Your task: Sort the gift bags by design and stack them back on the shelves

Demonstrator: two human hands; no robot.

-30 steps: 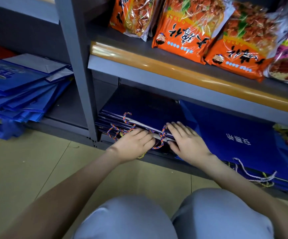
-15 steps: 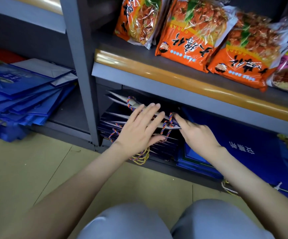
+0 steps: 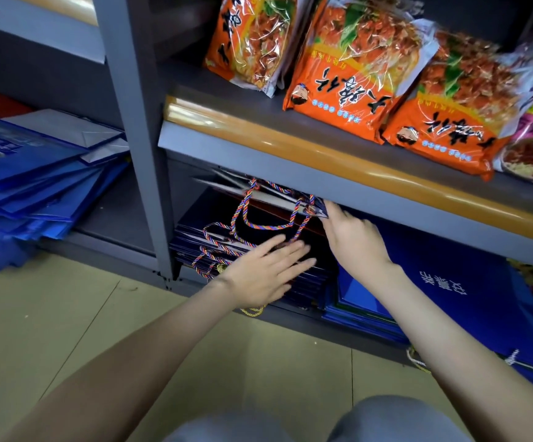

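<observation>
The left hand [image 3: 266,275] lies flat, fingers straight, on the stack of dark navy paper gift bags [image 3: 192,231] on the grey bottom shelf [image 3: 306,321]. The right hand [image 3: 354,240] pinches the lifted top bags [image 3: 274,199] at one corner, its fingertips partly hidden.

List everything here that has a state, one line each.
Left hand, flat, fingers straight, resting on the navy stack.
Right hand, grips the top bags by their edge.
Top bags, front edge lifted, rope handles dangling.
Navy stack, lying flat.
Blue bags, flat, stacked beside it.
Left pile, splayed, untidy.
Snack packs, sealed, lying on the upper shelf.
</observation>
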